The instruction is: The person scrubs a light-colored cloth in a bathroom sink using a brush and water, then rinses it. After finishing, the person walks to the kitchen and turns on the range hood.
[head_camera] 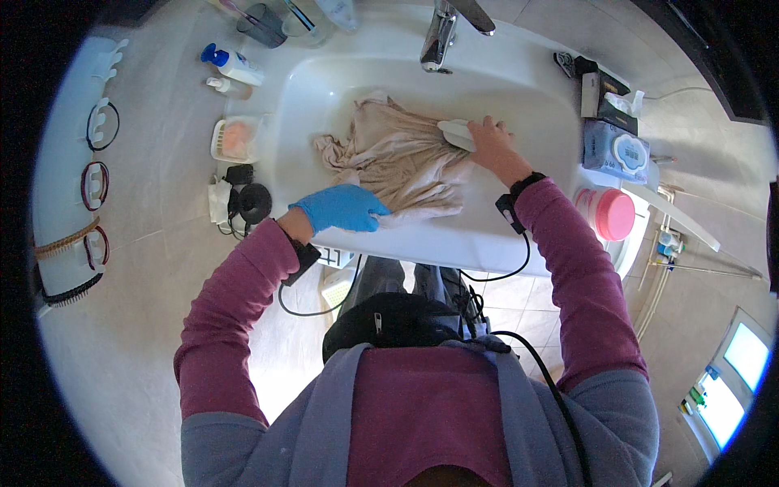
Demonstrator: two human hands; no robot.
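Observation:
A wet beige cloth garment (401, 161) lies crumpled in the basin of a white washbasin (523, 243). My left hand (341, 208), in a blue glove, grips the garment's near left edge close to the front rim. At the garment's right side, my bare right hand (494, 146) holds a pale, hand-sized object (456, 134) against the fabric. Whether it is a brush or a bar of soap I cannot tell, as my fingers cover part of it.
A chrome faucet (439, 42) stands at the back rim. Pump bottles (240, 67), a soap dish (236, 139) and a black corded item (252, 202) line the left. Wet wipes (616, 151) and a pink-lidded jar (611, 214) stand right. Cables (505, 277) hang from my wrists.

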